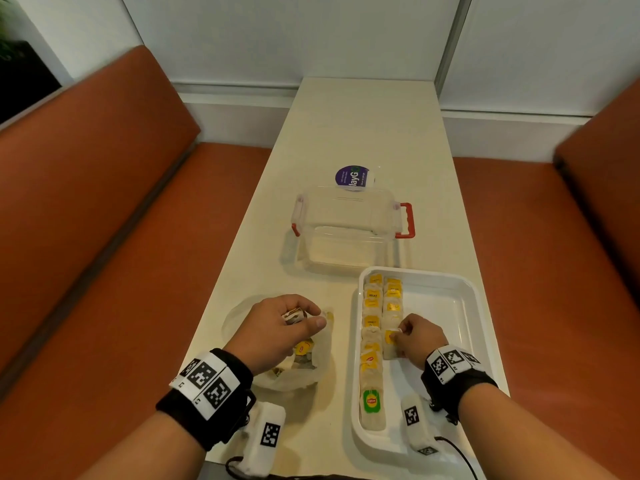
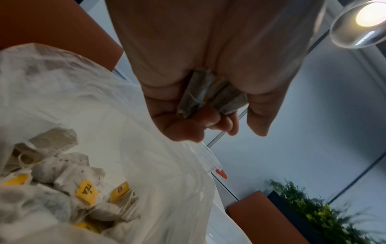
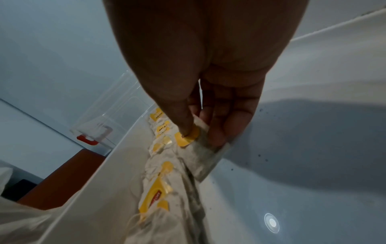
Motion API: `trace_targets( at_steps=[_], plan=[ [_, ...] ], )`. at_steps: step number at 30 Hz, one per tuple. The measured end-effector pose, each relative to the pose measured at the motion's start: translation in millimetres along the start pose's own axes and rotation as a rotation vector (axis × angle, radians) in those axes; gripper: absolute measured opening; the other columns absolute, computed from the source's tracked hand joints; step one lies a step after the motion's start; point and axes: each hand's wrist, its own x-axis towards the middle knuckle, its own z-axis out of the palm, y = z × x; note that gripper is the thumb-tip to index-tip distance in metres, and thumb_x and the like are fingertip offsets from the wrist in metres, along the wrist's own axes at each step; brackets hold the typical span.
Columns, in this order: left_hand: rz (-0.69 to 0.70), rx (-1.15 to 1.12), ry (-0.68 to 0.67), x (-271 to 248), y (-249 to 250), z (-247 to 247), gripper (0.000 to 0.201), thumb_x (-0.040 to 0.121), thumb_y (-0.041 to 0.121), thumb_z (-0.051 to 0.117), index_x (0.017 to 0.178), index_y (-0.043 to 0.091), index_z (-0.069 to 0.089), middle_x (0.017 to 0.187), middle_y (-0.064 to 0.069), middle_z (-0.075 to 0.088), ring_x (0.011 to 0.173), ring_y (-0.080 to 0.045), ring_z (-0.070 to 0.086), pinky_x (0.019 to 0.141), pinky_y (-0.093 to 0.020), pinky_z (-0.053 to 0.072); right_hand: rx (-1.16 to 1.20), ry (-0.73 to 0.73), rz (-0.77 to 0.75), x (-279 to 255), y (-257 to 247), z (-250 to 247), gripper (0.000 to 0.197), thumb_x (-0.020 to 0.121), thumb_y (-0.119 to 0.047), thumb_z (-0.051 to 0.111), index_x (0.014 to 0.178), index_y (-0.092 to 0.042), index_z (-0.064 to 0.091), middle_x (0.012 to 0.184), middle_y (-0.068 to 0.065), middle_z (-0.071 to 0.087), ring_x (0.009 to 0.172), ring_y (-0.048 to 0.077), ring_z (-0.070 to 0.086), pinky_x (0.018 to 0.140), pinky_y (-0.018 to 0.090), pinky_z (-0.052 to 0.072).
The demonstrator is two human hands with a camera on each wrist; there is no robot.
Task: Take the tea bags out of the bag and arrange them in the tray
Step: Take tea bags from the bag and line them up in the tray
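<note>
Right hand [image 1: 414, 336] is down inside the tray [image 1: 460, 292], thumb and fingertips pinching a tea bag [image 3: 200, 153] by its yellow tag at the near end of the tray's second column. That bag lies with its long axis running toward the tray's far wall, in line with the bags beyond it. Left of the tray, the left hand [image 1: 277, 327] hovers over the open plastic bag [image 1: 311, 368], fingers curled round a small bundle of tea bags [image 2: 208, 97]. More tea bags sit loose in that bag. Beyond the tray stands a clear box [image 1: 346, 230] with red handles. My read: the next slot lies nearer the person along that column, closest to the right hand, so the bundle must cross rightward.
</note>
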Motion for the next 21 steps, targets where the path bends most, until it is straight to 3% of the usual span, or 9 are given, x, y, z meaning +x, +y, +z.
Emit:
trace_targets(
  at_steps=[2,6,9,11,15,17,19,21],
  plan=[
    [-0.075,-0.191,-0.008,-1,-1,0,0.014,0.084,0.030,0.072,0.085,0.016,0.069,0.069,-0.011,0.055,0.049,-0.017,0.047,0.052,-0.031,0.043,-0.033,0.053,-0.046,-4,-4,-6,0.019,0.085,-0.028,0.066,0.085,-0.017,0.051,0.083,0.002,0.060,0.079,0.020,0.056,0.068,0.028,0.042],
    [-0.396,-0.804,0.006,-1,-2,-1,0.048,0.083,0.056,0.058,0.096,0.009,0.059,0.071,-0.006,0.051,0.052,-0.016,0.041,0.050,-0.029,0.038,-0.016,0.125,-0.238,-20,-29,-24,0.016,0.086,-0.029,0.066,0.089,-0.018,0.054,0.083,-0.001,0.059,0.076,0.016,0.054,0.063,0.024,0.036],
    [-0.477,-1.071,-0.015,1,-4,-3,0.046,0.084,0.055,0.056,0.096,0.011,0.056,0.073,-0.008,0.052,0.054,-0.018,0.045,0.050,-0.027,0.041,0.014,0.083,-0.441,-42,-60,-31,0.009,0.086,-0.028,0.066,0.087,-0.023,0.060,0.081,-0.009,0.061,0.072,0.006,0.054,0.064,0.021,0.038],
    [-0.477,-1.158,-0.009,2,-4,-2,0.043,0.082,0.051,0.058,0.096,0.010,0.055,0.075,-0.010,0.054,0.058,-0.021,0.051,0.055,-0.031,0.049,0.002,0.045,-0.588,-61,-82,-34,0.005,0.086,-0.028,0.066,0.087,-0.025,0.063,0.079,-0.013,0.060,0.070,0.000,0.052,0.064,0.017,0.038],
    [-0.471,-1.247,0.039,2,3,5,0.043,0.095,0.048,0.049,0.099,0.006,0.056,0.081,-0.016,0.059,0.073,-0.029,0.062,0.070,-0.043,0.058,-0.068,-0.013,-0.857,-89,-115,-33,0.011,0.086,-0.036,0.064,0.092,-0.029,0.068,0.083,-0.013,0.059,0.067,-0.001,0.050,0.062,0.011,0.034],
    [-0.480,-1.283,0.024,3,5,7,0.044,0.096,0.050,0.046,0.100,0.006,0.055,0.087,-0.019,0.062,0.078,-0.034,0.067,0.064,-0.042,0.059,-0.096,-0.032,-0.946,-96,-125,-30,0.018,0.085,-0.044,0.060,0.093,-0.031,0.070,0.086,-0.013,0.058,0.071,-0.002,0.051,0.064,0.012,0.037],
    [-0.496,-1.314,0.006,3,6,9,0.046,0.096,0.052,0.043,0.099,0.008,0.055,0.084,-0.019,0.065,0.072,-0.035,0.069,0.056,-0.038,0.058,-0.142,-0.034,-0.999,-101,-131,-25,0.021,0.085,-0.042,0.063,0.100,-0.030,0.071,0.093,-0.011,0.060,0.080,0.002,0.055,0.069,0.018,0.042],
    [-0.502,-1.345,-0.012,3,8,11,0.046,0.096,0.055,0.041,0.102,0.011,0.055,0.083,-0.017,0.066,0.071,-0.034,0.070,0.056,-0.037,0.058,-0.187,-0.014,-1.038,-104,-134,-21,0.025,0.084,-0.038,0.067,0.106,-0.028,0.071,0.100,-0.007,0.062,0.089,0.008,0.056,0.071,0.020,0.038]
  ],
)
